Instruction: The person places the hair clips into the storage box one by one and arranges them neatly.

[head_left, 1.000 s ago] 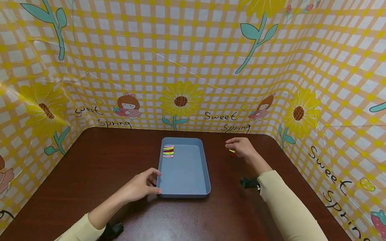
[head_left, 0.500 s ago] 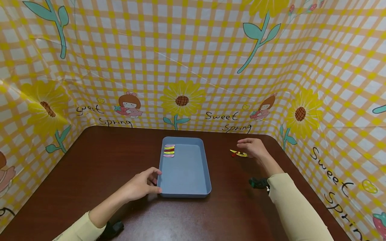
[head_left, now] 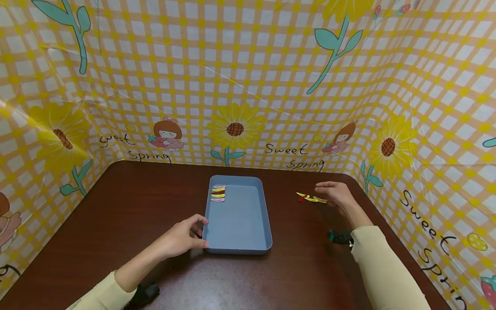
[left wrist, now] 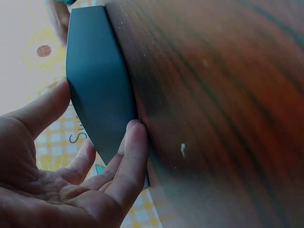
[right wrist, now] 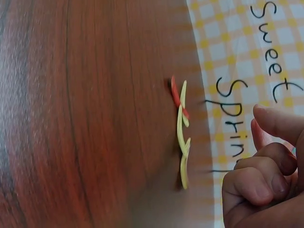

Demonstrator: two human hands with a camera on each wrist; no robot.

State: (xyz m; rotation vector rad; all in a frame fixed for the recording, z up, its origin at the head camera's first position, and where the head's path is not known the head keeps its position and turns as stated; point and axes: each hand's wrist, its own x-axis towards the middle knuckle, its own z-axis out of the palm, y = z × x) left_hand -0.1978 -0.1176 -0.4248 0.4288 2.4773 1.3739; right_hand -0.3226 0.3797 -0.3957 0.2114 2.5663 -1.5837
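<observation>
In the head view my left hand (head_left: 180, 238) touches the left wall of a blue-grey tray (head_left: 267, 232) near its front corner. Thumb and index fingertips meet the rim, spread apart; the left wrist view shows the fingers against the outer wall. Snap hair clips (head_left: 218, 193) in pink, yellow and red lie stacked in a column at the tray's back left. My right hand (head_left: 339, 196) hovers at the right end of loose hair clips, holding nothing visible. Among these are a red clip (right wrist: 175, 92) and yellow clips (right wrist: 181, 130), overlapping in a line.
The dark brown wooden table (head_left: 128, 206) carries the tray and clips. A yellow checked cloth (head_left: 248, 77) with sunflowers encloses the back and both sides. Black straps with devices sit on both wrists, one at the right wrist (head_left: 340, 237).
My right hand has moved rightward from over the loose clips, uncovering more yellow ones. The left hand and the tray keep their places; the view shifts slightly.
</observation>
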